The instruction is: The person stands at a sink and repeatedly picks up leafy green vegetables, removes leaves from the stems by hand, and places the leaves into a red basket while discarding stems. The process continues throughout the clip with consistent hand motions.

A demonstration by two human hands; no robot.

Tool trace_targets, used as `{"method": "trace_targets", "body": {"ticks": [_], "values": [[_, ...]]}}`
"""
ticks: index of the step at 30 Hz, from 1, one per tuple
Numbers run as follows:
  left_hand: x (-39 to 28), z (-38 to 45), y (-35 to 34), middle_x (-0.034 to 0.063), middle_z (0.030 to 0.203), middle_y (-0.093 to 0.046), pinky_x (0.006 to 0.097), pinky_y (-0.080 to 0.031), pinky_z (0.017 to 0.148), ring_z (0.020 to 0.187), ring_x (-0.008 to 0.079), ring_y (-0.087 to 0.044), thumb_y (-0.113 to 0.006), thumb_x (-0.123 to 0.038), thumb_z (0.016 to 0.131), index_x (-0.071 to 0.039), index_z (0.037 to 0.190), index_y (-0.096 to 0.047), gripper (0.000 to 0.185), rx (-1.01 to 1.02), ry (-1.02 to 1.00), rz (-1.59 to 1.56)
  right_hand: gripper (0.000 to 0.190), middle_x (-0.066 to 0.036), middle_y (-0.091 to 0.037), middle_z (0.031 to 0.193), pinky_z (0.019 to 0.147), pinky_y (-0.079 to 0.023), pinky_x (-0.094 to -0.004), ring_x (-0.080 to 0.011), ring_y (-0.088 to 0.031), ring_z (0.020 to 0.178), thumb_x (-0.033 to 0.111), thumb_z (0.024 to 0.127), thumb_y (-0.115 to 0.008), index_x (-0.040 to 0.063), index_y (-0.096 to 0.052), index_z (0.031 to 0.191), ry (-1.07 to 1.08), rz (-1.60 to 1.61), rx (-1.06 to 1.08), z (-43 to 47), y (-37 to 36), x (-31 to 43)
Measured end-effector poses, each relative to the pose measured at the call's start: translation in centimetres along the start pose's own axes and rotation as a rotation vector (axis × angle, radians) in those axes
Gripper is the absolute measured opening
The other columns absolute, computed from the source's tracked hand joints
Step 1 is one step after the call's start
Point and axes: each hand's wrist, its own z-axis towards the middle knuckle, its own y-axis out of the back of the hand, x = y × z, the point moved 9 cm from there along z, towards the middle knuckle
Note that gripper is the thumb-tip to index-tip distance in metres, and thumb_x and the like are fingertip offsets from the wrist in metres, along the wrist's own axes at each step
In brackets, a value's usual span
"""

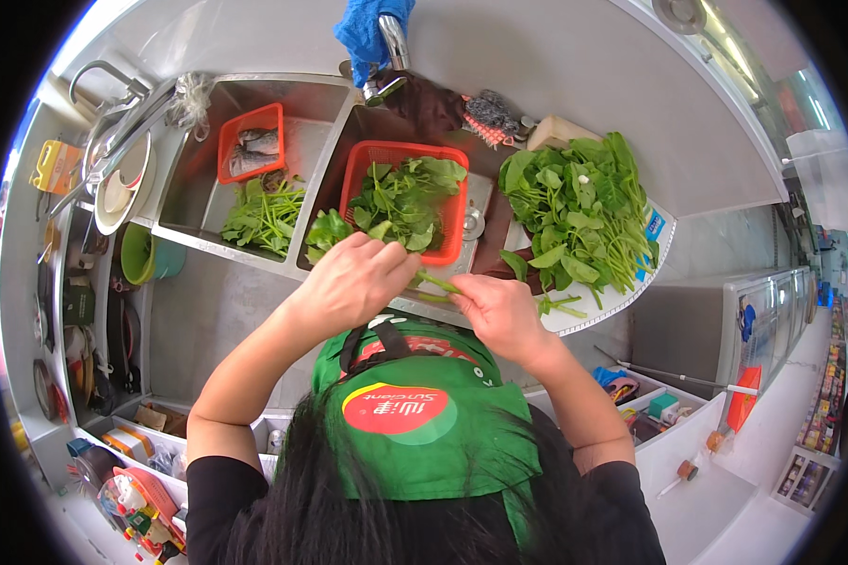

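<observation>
My left hand (pixel 360 277) is closed around leafy green stalks, with leaves (pixel 327 232) sticking out past its fingers. My right hand (pixel 502 314) pinches the cut end of green stems (pixel 434 282) that stretch between both hands, near the front edge of the sink. Just beyond, a red plastic basket (pixel 454 244) holds loose leafy greens (pixel 406 194) in the right basin. A large heap of leafy greens (pixel 579 205) lies on the counter at the right. In the left basin, trimmed stems and leaves (pixel 265 219) lie below a small red basket (pixel 227 152) with fish (pixel 254 154) in it.
A chrome faucet (pixel 394 42) with a blue cloth (pixel 367 32) stands behind the sink divider (pixel 318 169). Dark cloth (pixel 427 102) and a scrubbing mesh (pixel 491 116) lie on the back ledge. Short stem pieces (pixel 564 306) rest on the white counter edge. Bowls (pixel 124 183) stand at the left.
</observation>
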Motion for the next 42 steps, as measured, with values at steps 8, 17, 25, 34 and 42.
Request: {"method": "trace_targets", "body": {"ticks": [8, 17, 25, 34, 42], "values": [[2.8, -3.0, -2.5, 0.0058, 0.079, -0.059, 0.0308, -0.046, 0.063, 0.07, 0.0194, -0.057, -0.06, -0.003, 0.079, -0.003, 0.084, -0.064, 0.007, -0.335, 0.286, -0.691, 0.015, -0.014, -0.065, 0.08, 0.058, -0.048, -0.0346, -0.0302, -0.064, 0.068, 0.013, 0.089, -0.062, 0.004, -0.065, 0.1, -0.083, 0.246, 0.068, -2.0, -2.7, -1.8], [18.0, -2.0, -11.0, 0.0165, 0.095, -0.066, 0.0359, -0.047, 0.081, 0.091, 0.0284, -0.062, -0.057, -0.017, 0.088, 0.002, 0.1, -0.067, 0.024, -0.246, 0.805, -0.706, 0.019, -0.005, -0.055, 0.061, 0.053, -0.041, -0.0265, -0.0087, -0.05, 0.056, 0.017, 0.094, -0.056, 0.002, -0.063, 0.104, -0.583, 0.529, -0.045, -8.0, -1.8, -8.3], [22.5, 3.8, -27.8, 0.0173, 0.155, -0.018, 0.0662, -0.017, 0.108, 0.141, 0.0389, -0.019, -0.063, -0.062, 0.077, -0.015, 0.151, -0.02, 0.097, 0.317, 0.935, -0.176, 0.019, -0.004, -0.056, 0.06, 0.052, -0.042, -0.0254, -0.0082, -0.053, 0.055, 0.013, 0.094, -0.056, 0.001, -0.066, 0.104, -0.834, 0.447, -0.166, -13.7, 0.1, -7.6], [20.6, 2.4, -35.0, 0.0226, 0.157, 0.001, 0.0661, -0.006, 0.11, 0.142, 0.0473, -0.002, -0.069, -0.056, 0.075, -0.014, 0.153, -0.001, 0.111, 0.445, 0.877, -0.076, 0.023, -0.003, -0.059, 0.075, 0.064, -0.045, -0.0238, -0.0079, -0.054, 0.069, 0.009, 0.095, -0.052, -0.003, -0.06, 0.113, -0.984, 0.593, -0.306, -19.4, 1.4, -8.7], [16.5, 1.4, -21.2, 0.0241, 0.154, -0.014, 0.066, -0.004, 0.11, 0.143, 0.0442, -0.008, -0.07, -0.054, 0.073, -0.011, 0.151, -0.018, 0.103, 0.069, 0.831, -0.101, 0.041, -0.001, -0.054, 0.087, 0.056, -0.041, -0.0192, -0.0049, -0.047, 0.063, 0.007, 0.095, -0.052, 0.001, -0.044, 0.135, -0.71, 0.983, 0.038, -7.0, -2.1, -8.8]]}}
